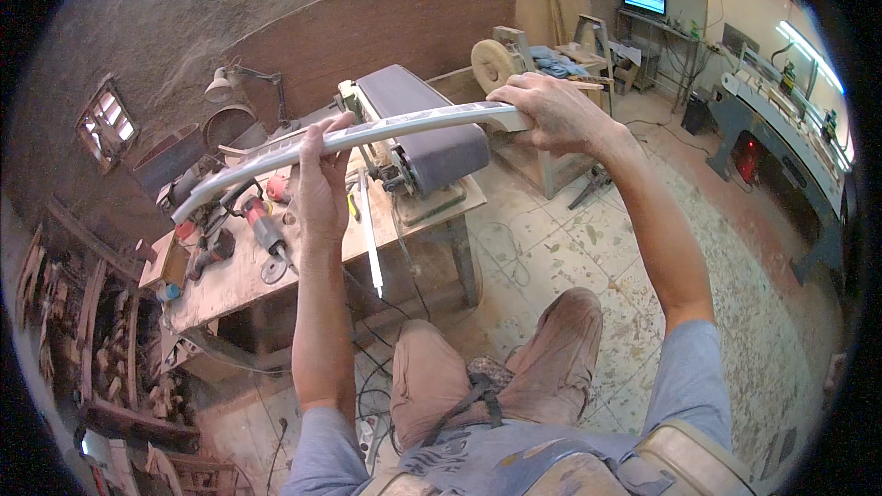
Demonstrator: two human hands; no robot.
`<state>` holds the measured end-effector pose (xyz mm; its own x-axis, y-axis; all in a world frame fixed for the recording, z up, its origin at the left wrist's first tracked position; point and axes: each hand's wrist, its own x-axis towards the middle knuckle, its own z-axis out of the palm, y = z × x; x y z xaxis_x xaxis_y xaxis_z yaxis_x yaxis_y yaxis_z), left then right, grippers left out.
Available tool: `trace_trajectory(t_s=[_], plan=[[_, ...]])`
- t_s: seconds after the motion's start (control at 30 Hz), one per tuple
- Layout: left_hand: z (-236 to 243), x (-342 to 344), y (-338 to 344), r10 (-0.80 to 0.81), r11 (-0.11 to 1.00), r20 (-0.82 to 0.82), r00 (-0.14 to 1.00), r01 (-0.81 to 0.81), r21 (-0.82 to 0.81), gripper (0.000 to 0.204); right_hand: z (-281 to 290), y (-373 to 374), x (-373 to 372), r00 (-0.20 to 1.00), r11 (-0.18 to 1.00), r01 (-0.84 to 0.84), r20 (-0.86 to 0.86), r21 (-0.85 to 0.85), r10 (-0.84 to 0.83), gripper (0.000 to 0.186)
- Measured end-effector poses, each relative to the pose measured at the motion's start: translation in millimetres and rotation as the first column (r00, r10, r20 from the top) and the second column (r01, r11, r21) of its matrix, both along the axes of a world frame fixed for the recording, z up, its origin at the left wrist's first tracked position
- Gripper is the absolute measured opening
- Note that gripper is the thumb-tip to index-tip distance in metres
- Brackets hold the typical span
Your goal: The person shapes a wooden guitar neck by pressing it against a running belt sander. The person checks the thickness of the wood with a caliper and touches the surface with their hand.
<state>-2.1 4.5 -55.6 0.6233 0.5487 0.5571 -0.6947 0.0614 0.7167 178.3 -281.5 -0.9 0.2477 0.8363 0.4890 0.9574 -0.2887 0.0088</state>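
I hold a long, curved, pale grey-white piece (413, 122) level in front of me, with both hands on it. My left hand (323, 170) is closed around it left of its middle, the thumb and fingers on either side. At its right end my right hand (556, 112) is wrapped over it, hiding that tip. The narrow left end reaches out over the workbench and angles down. Just behind the piece stands a belt sander (446, 154) with a wide grey belt; whether they touch I cannot tell.
Power tools, among them a red and grey angle grinder (264, 225), lie on the wooden workbench (317, 266). A desk lamp (219, 85) stands behind. A round buffing wheel (493, 62) is beyond the sander. Cables (372, 395) trail across the floor, and a long machine (781, 129) stands right.
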Motion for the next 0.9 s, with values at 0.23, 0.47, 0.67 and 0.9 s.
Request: trace_trajectory(t_s=[0.23,0.47,0.67,0.9], plan=[[-34,8,7,-0.086,0.996,-0.015,0.996,0.085,-0.037,0.046,-20,12,22,0.995,0.997,0.053,0.082,-0.047,-0.049,0.056],[-47,10,18,-0.162,0.980,0.073,0.984,0.170,-0.108,0.040,-31,27,37,0.943,0.999,0.028,0.332,0.016,-0.032,0.058],[-48,7,15,-0.197,0.975,0.133,0.971,0.209,-0.077,0.032,-40,31,44,0.936,0.999,0.017,0.351,0.039,-0.030,0.058],[-50,4,8,-0.094,0.980,0.054,0.994,0.102,-0.171,0.020,0,20,28,1.000,0.964,0.028,-0.004,-0.264,-0.030,0.062]])
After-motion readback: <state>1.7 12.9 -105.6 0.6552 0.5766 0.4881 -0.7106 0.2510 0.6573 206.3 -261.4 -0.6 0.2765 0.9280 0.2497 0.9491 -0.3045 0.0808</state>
